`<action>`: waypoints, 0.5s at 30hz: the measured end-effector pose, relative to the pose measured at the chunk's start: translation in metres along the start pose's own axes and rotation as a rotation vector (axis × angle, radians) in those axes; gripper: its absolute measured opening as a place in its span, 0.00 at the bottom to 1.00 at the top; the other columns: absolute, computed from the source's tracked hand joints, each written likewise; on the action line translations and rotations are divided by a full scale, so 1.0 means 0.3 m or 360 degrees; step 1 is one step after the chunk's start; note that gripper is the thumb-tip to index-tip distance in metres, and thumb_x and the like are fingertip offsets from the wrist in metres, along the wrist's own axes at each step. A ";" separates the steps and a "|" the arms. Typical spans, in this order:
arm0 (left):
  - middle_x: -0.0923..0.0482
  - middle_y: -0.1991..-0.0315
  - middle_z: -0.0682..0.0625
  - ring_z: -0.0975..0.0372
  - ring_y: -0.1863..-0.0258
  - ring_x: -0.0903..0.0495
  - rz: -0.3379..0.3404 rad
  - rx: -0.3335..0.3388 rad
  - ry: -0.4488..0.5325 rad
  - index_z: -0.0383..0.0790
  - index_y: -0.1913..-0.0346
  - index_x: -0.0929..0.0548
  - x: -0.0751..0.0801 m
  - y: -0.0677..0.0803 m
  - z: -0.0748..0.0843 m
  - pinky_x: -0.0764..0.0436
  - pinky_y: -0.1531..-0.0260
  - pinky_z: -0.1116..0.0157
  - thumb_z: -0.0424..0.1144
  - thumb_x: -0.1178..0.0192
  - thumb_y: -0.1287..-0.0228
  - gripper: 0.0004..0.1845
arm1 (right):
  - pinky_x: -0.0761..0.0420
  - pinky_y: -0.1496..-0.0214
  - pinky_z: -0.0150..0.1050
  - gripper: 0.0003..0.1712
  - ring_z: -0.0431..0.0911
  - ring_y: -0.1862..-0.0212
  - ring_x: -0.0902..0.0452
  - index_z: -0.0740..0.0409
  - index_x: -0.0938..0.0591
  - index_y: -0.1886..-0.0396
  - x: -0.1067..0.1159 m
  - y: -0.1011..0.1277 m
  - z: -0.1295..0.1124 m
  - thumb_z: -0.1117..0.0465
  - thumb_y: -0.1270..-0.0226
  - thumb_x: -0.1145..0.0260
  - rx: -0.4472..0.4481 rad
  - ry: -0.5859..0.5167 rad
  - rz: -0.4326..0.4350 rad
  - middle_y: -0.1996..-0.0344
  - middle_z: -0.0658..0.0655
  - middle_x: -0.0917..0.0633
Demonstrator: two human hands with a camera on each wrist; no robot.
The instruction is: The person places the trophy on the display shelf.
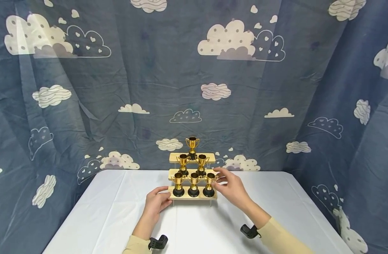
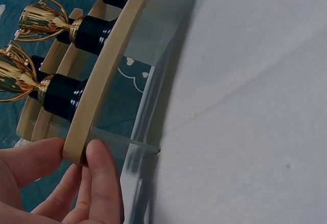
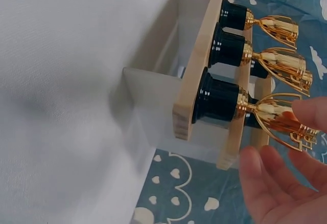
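Risk: stand may tip if pushed; top trophy would likely topple.
Left hand: fingers pinch the stand's left end on the desk.
Right hand: fingers apart, relaxed, just beside the right front trophy, grasping nothing.

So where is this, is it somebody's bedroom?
Probably not a bedroom: it looks like a small set-up corner for filming. A cloud-print curtain hangs all around a table in a white cloth, and a wooden step shelf holds six little gold trophies.
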State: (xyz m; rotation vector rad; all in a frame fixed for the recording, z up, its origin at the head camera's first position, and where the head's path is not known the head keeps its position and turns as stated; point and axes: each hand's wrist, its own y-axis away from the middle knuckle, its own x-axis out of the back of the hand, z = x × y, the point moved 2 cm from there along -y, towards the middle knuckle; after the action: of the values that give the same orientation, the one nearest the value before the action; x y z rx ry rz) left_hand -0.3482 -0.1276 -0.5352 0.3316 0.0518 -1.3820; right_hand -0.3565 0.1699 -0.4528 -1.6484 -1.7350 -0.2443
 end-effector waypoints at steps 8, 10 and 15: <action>0.20 0.52 0.35 0.59 0.66 0.16 0.0016 0.0008 -0.0053 0.29 0.39 0.21 0.008 0.004 0.009 0.13 0.62 0.63 0.26 0.38 0.37 0.22 | 0.16 0.49 0.50 0.33 0.54 0.52 0.17 0.47 0.23 0.35 0.020 0.016 0.004 0.59 0.39 0.24 0.0019 0.0022 -0.0009 0.53 0.56 0.17; 0.20 0.51 0.35 0.59 0.66 0.16 0.0017 0.0010 -0.0074 0.29 0.39 0.22 0.013 0.006 0.012 0.13 0.62 0.62 0.27 0.39 0.36 0.22 | 0.16 0.49 0.50 0.33 0.54 0.51 0.18 0.47 0.24 0.34 0.027 0.021 0.003 0.60 0.40 0.24 0.0016 0.0045 -0.0015 0.52 0.57 0.17; 0.18 0.56 0.36 0.57 0.67 0.16 0.0062 -0.0002 -0.0108 0.28 0.37 0.23 0.044 0.013 0.031 0.13 0.63 0.62 0.28 0.38 0.35 0.23 | 0.16 0.49 0.47 0.36 0.52 0.50 0.18 0.47 0.26 0.32 0.045 0.033 -0.001 0.60 0.41 0.24 0.0018 0.0149 -0.0032 0.52 0.54 0.18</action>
State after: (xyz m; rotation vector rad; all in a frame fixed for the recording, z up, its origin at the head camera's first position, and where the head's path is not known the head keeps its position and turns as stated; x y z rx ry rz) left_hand -0.3432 -0.1421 -0.5286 0.2831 -0.0100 -1.3538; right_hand -0.3463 0.1821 -0.4478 -1.5872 -1.6802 -0.3158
